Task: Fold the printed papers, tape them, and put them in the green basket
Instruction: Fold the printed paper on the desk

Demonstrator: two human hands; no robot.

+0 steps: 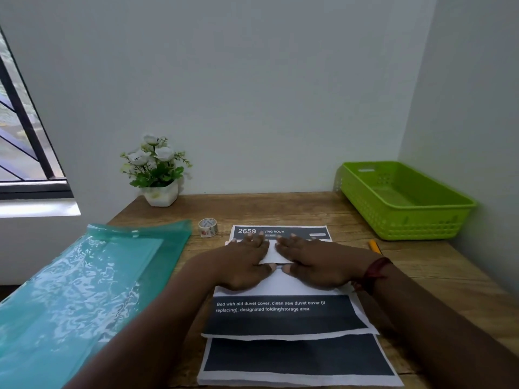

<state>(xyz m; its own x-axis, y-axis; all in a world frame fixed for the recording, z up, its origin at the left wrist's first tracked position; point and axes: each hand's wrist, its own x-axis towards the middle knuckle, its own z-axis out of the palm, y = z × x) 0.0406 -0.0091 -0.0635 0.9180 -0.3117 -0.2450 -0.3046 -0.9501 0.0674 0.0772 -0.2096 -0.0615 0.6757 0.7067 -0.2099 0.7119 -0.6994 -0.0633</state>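
Observation:
A stack of printed papers [283,315] with dark grey blocks and white text lies on the wooden desk in front of me. The top sheet is folded over, its white back showing. My left hand [244,262] and my right hand [314,265] press flat on that fold side by side, fingers spread, thumbs nearly touching. Neither hand grips anything. A small roll of patterned tape [208,227] stands just beyond the papers to the left. The green basket [404,217] sits at the back right corner, nothing visible inside it.
A translucent teal plastic folder [84,287] covers the desk's left side and hangs over the edge. A white pot of artificial flowers [157,175] stands at the back. A yellow pen tip [375,246] shows right of the papers. Walls close the back and right.

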